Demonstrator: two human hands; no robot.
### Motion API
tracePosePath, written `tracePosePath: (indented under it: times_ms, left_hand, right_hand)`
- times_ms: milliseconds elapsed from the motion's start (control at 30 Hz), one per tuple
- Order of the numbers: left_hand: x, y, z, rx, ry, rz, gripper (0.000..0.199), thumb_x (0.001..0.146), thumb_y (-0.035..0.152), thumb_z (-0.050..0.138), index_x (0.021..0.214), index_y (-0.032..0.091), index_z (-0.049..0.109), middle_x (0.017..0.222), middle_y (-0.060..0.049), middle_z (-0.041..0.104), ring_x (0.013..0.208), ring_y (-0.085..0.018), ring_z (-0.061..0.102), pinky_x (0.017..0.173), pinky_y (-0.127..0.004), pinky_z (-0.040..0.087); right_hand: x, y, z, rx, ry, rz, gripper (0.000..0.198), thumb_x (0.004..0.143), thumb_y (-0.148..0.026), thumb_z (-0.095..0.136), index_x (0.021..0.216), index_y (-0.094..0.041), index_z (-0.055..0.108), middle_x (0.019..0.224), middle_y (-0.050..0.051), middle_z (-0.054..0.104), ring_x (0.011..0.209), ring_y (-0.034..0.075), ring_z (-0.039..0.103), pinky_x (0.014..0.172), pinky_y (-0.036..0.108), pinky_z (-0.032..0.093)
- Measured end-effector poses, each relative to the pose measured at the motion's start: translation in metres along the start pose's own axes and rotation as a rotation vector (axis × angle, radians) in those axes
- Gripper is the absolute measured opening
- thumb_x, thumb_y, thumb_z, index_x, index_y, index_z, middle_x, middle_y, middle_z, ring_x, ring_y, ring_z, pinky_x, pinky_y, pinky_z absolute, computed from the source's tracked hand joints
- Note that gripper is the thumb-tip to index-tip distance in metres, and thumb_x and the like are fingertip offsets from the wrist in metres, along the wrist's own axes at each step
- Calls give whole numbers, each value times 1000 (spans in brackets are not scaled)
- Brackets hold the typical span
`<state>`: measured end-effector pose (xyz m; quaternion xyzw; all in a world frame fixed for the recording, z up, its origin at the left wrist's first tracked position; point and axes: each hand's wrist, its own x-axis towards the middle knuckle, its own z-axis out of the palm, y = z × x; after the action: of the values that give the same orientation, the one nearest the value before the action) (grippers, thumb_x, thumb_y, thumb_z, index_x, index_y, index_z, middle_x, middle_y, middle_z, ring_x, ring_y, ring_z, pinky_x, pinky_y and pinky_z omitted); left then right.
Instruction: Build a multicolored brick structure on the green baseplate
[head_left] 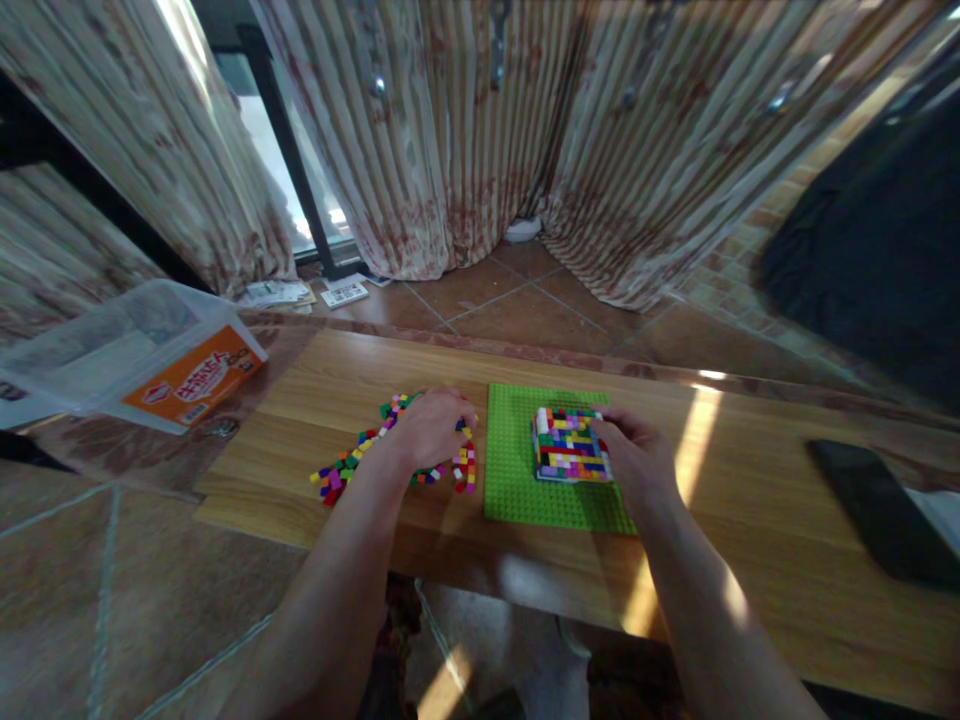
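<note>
A multicoloured brick block (574, 445), built of many small toy bricks with a whitish edge, sits on a green baseplate (514, 490). My right hand (637, 455) grips the block's right side; the thumb rests near its top edge, and the other fingers are partly hidden behind. To the left of the plate, loose toy bricks (349, 465) in mixed colours lie spread over the wood. My left hand (436, 425) reaches down among them with its fingers curled and closed. Its fingertips are mostly covered by the back of the hand, so any brick in them cannot be seen.
Under everything is a long wooden table (285, 420). A clear plastic box (135, 350) with an orange label stands off its left end. On the right lies a dark flat object (877, 510). Striped curtains (480, 150) hang beyond the far edge.
</note>
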<state>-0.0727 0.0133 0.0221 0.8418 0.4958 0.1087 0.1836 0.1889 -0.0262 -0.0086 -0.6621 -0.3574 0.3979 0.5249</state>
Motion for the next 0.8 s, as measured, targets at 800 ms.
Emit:
tracePosePath:
  times_ms: [800]
  left_hand:
    - [32, 72, 30, -478, 312, 148, 14, 86, 18, 57, 92, 19, 69, 92, -3, 72, 87, -15, 65, 83, -29, 50]
  right_hand:
    - [1, -4, 3, 203, -2, -22, 31, 71, -47, 67, 81, -18, 72, 74, 5, 71, 67, 18, 63, 60, 29, 50]
